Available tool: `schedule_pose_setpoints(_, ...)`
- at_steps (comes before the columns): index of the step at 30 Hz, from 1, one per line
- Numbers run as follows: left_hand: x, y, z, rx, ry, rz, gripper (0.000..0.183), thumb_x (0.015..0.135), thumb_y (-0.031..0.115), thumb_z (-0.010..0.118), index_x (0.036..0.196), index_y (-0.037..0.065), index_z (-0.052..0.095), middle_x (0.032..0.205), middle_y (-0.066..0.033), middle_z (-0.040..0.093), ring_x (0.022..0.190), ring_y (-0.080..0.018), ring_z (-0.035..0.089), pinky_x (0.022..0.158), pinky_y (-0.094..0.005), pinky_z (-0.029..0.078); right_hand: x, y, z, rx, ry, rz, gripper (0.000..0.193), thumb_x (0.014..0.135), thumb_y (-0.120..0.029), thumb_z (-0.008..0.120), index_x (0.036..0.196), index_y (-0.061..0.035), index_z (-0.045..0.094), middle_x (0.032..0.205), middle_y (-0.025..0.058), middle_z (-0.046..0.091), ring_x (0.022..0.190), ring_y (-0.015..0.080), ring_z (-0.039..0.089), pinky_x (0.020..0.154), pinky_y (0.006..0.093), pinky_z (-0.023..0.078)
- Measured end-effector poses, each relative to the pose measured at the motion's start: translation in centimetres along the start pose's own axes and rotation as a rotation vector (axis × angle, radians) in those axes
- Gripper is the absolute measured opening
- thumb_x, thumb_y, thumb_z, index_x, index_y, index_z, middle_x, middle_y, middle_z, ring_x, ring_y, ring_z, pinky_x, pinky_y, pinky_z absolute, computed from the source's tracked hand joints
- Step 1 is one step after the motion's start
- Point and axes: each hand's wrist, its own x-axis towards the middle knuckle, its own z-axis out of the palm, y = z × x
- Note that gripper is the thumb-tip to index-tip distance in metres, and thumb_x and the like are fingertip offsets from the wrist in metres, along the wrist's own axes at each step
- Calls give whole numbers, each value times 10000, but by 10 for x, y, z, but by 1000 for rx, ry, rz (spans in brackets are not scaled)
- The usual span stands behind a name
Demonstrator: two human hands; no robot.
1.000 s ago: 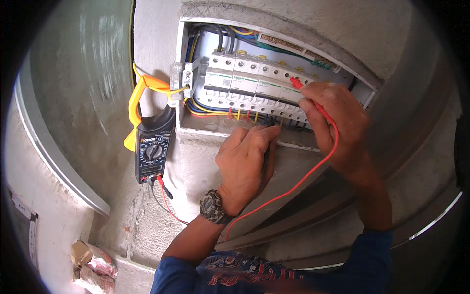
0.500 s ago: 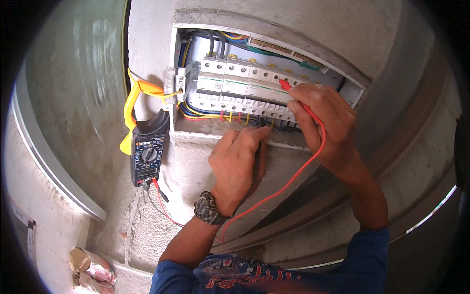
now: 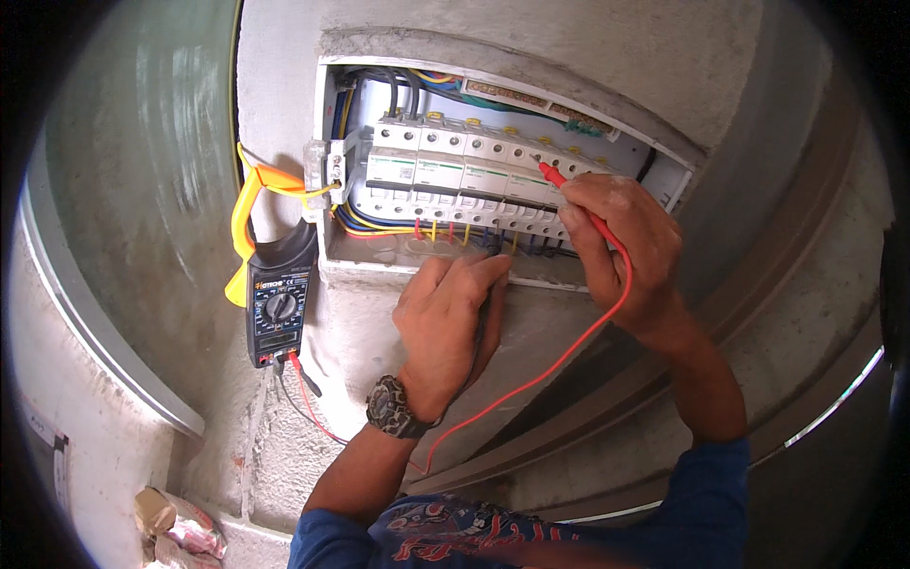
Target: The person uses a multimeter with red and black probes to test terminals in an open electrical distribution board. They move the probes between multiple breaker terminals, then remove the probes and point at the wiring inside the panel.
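Observation:
A red test probe (image 3: pixel 551 174) is pinched in my right hand (image 3: pixel 626 232), its tip at the upper screw terminals of a row of white circuit breakers (image 3: pixel 441 171). Its red lead (image 3: pixel 559 365) loops down past my wrist. My left hand (image 3: pixel 445 308) is closed at the row's lower edge, by the coloured wires. From its fingertips a black test probe (image 3: pixel 494 244) points up toward the lower terminals; most of it is hidden by the fingers. To the left, a black clamp meter (image 3: pixel 280 308) with an orange jaw (image 3: pixel 245 213) hangs against the wall, with leads plugged into its bottom.
The breakers sit in a recessed white panel box (image 3: pixel 445 275) with bundled wires inside. A metal terminal block (image 3: pixel 334 166) with a yellow wire stands at its left edge. Crumpled packaging (image 3: pixel 180 526) lies at lower left. A glass pane (image 3: pixel 142 123) stands at far left.
The red probe's tip has shifted slightly right along the upper terminals with my right hand. My left hand stays at the lower edge. The whole view has shifted a little.

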Motion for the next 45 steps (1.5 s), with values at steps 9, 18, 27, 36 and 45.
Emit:
schedule_pose_setpoints(9, -6, 5, 2, -28, -25, -2, 380, 811, -27, 815, 1141, 119, 696, 1007, -51, 751, 809, -257, 658, 705, -395, 524, -3, 2, 1, 0, 41, -2, 197, 913, 17, 776, 1094, -7, 701, 1003, 153, 761, 887, 322, 756, 788, 421, 590)
schedule_pose_setpoints(18, -4, 4, 7, 19, -39, 38, 388, 810, -19, 804, 1151, 124, 686, 947, -33, 711, 782, -252, 623, 678, -389, 499, -4, 3, 0, -7, 56, 9, 184, 906, 22, 775, 1072, -4, 700, 991, 158, 753, 871, 342, 745, 771, 432, 588)
schedule_pose_setpoints(27, 0, 6, 15, 33, -30, 7, 393, 810, 5, 790, 1162, 139, 678, 909, -34, 682, 774, -260, 616, 667, -403, 502, -4, 6, 1, -79, 9, 14, 161, 936, 2, 747, 1092, -4, 710, 1011, 168, 748, 903, 354, 739, 812, 432, 588)
schedule_pose_setpoints(36, -3, 5, 15, 73, -22, -4, 348, 832, 23, 795, 1139, 147, 687, 898, -42, 687, 745, -277, 616, 633, -421, 496, -6, 5, 4, -93, -41, 34, 151, 983, -15, 716, 1134, -7, 718, 1072, 179, 756, 978, 334, 752, 861, 430, 590)
schedule_pose_setpoints(45, -5, 6, 17, 71, -17, -28, 288, 860, 92, 713, 1141, 146, 684, 893, -16, 645, 809, -248, 599, 671, -411, 481, -5, 6, 0, -47, -83, 43, 161, 1010, 20, 683, 1167, 7, 712, 1082, 175, 755, 998, 291, 760, 832, 391, 596)
